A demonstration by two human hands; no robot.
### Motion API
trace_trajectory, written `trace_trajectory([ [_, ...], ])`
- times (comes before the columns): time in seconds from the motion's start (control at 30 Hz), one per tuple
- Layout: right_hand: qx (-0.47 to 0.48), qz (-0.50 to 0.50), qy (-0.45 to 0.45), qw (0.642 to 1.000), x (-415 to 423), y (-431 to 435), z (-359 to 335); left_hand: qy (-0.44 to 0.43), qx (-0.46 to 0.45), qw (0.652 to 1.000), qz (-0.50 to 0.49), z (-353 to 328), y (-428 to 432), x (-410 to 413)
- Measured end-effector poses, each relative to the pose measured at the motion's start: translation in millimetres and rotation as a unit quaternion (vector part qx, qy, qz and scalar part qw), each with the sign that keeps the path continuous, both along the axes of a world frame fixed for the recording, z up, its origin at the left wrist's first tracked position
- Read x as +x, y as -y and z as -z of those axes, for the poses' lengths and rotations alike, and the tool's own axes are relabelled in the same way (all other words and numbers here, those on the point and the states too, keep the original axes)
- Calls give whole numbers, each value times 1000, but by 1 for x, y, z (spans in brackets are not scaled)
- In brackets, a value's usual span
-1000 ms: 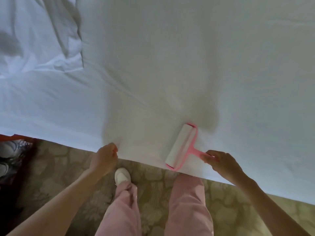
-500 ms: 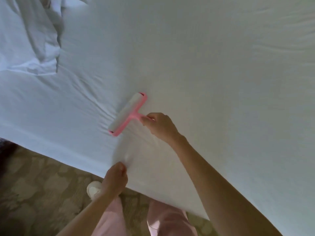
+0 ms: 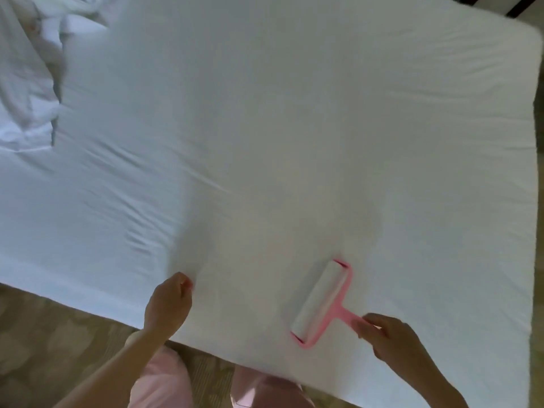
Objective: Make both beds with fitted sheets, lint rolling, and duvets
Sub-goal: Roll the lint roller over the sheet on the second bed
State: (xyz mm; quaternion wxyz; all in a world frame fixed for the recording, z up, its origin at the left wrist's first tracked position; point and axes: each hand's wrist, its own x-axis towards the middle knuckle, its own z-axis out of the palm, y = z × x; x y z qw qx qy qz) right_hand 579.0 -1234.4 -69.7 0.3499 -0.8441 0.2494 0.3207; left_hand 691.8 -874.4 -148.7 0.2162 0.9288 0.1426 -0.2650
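Note:
A white fitted sheet (image 3: 294, 128) covers the mattress and fills most of the head view. A pink lint roller (image 3: 321, 303) with a white roll lies flat on the sheet near the bed's front edge. My right hand (image 3: 388, 337) grips its pink handle from the right. My left hand (image 3: 167, 304) is at the front edge of the bed, to the left of the roller, with fingers curled and pinching the sheet. A crumpled white duvet (image 3: 26, 83) is heaped at the far left of the bed.
Patterned brown carpet (image 3: 59, 348) runs along the bed's near side. My pink trouser legs (image 3: 164, 378) stand against the bed edge. The mattress's rounded far corner (image 3: 530, 39) is at the upper right, with dark floor beyond it.
The roller has come back from the middle of the sheet to the front edge, pulled by my right hand. My left hand stays at the edge of the sheet.

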Motion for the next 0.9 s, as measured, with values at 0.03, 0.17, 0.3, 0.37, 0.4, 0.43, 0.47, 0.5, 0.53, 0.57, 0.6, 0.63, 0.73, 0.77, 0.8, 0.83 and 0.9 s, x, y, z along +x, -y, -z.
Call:
trace_trajectory([
  [0.03, 32, 19, -6, 999, 2, 4, -11, 3, -4, 1000, 6, 1, 9, 3],
  [0.17, 166, 205, 66, 962, 60, -10, -23, 16, -28, 998, 63, 6, 40, 21],
  [0.3, 170, 273, 153, 935, 158, -43, 22, 57, -17, 986, 154, 10, 48, 69],
  [0.37, 159, 310, 159, 924, 185, -59, 48, 66, -9, 985, 159, 10, 47, 100],
  [0.4, 150, 318, 159, 923, 186, -68, 58, 65, -3, 984, 164, 9, 47, 114],
  [0.43, 140, 322, 157, 923, 180, -78, 66, 58, 5, 983, 177, 8, 48, 128],
  [0.47, 128, 330, 149, 923, 166, -88, 70, 44, 15, 979, 197, 5, 49, 141],
  [0.5, 117, 342, 136, 922, 150, -97, 70, 22, 29, 975, 221, 3, 51, 154],
  [0.53, 104, 352, 122, 922, 135, -104, 70, 1, 46, 968, 245, 0, 54, 166],
  [0.57, 94, 357, 108, 923, 125, -108, 69, -14, 66, 960, 271, -1, 56, 177],
  [0.6, 89, 360, 99, 923, 121, -109, 69, -20, 86, 951, 296, -1, 59, 188],
  [0.63, 84, 361, 94, 924, 127, -107, 69, -18, 104, 942, 319, -1, 63, 199],
  [0.73, 83, 365, 101, 922, 191, -94, 69, -27, 142, 923, 357, 3, 78, 230],
  [0.77, 96, 372, 107, 917, 222, -87, 71, -43, 157, 920, 358, 5, 83, 239],
  [0.8, 110, 378, 113, 912, 255, -79, 73, -63, 172, 918, 351, 8, 89, 247],
  [0.83, 124, 383, 116, 908, 290, -71, 75, -84, 188, 917, 340, 11, 94, 255],
  [0.9, 150, 408, 119, 892, 355, -54, 76, -119, 216, 911, 331, 14, 104, 268],
])
